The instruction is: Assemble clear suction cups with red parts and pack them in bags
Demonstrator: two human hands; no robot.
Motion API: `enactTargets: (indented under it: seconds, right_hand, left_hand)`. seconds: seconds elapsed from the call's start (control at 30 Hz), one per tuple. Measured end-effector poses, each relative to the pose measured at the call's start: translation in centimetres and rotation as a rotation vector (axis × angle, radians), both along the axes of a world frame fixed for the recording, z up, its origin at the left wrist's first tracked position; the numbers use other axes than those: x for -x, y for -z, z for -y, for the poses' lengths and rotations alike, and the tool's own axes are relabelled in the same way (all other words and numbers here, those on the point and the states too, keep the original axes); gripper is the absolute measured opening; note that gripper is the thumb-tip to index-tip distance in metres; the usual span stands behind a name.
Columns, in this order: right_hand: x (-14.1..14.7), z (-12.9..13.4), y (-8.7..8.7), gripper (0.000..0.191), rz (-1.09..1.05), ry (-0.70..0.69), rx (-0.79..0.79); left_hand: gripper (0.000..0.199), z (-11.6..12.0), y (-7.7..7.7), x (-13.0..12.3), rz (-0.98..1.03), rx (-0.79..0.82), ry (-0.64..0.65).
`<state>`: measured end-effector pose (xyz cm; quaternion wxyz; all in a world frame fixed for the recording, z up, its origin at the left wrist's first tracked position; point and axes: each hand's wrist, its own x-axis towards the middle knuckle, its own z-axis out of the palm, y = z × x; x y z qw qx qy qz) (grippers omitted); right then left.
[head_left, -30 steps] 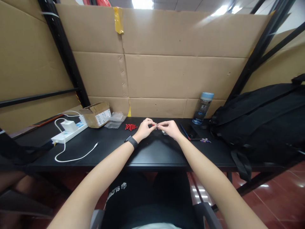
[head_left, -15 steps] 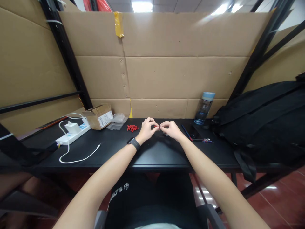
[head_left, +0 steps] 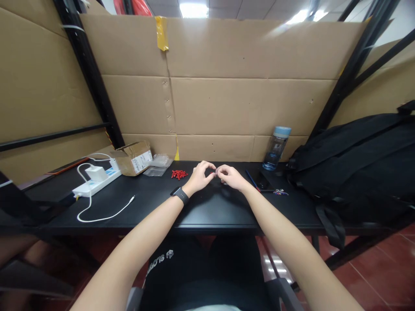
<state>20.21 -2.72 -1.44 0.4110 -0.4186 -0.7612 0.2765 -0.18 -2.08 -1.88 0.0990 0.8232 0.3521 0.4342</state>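
Observation:
Over the middle of the black table, my left hand (head_left: 201, 176) and my right hand (head_left: 231, 177) meet at the fingertips. A tiny red piece (head_left: 212, 173) shows by the thumb and index finger of my left hand, which are curled about it with a small gap between them. My right thumb and index finger are pinched at the same spot; what they grip is too small to make out. Something small, partly hidden, shows beneath my right hand. Left of my left hand lies a pile of small red pieces (head_left: 179, 174).
Leftward are clear plastic bags (head_left: 158, 165), an opened cardboard box (head_left: 133, 159), a power strip (head_left: 97, 182) and a white cable (head_left: 106, 219). Rightward stand a water bottle (head_left: 276, 148), a phone (head_left: 263, 180), a blue pen (head_left: 252, 179), small keyring-like items (head_left: 280, 192) and a black backpack (head_left: 359, 172).
My left index finger has lifted slightly from the thumb, widening the gap between them. The right hand keeps its pinch nearly in place. The whole view has shifted a little.

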Motion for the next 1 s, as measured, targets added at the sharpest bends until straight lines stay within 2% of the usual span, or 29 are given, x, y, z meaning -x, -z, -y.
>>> enactTargets:
  seconds: [0.13,0.2,0.4,0.73,1.0]
  right_hand:
    - [-0.3,-0.5,0.3,0.013,0.146,0.065,-0.161]
    - [-0.3,-0.5,0.3,0.014,0.202,0.091,-0.169]
    - [-0.3,-0.6,0.4,0.011,0.261,0.11,-0.193]
    - [-0.3,-0.6,0.3,0.009,0.288,0.104,-0.188]
    - [-0.9,-0.9,0.3,0.012,0.29,0.149,-0.17]
  left_hand:
    - [0.057,0.2,-0.1,0.8,-0.228,-0.006,0.019]
    - [0.064,0.3,-0.1,0.9,-0.29,0.003,0.039]
    - [0.045,0.5,-0.2,0.3,-0.274,0.029,0.015]
    - [0.043,0.6,-0.3,0.4,-0.336,0.024,-0.014]
    - [0.044,-0.5,0.4,1.1,-0.374,0.057,-0.063]
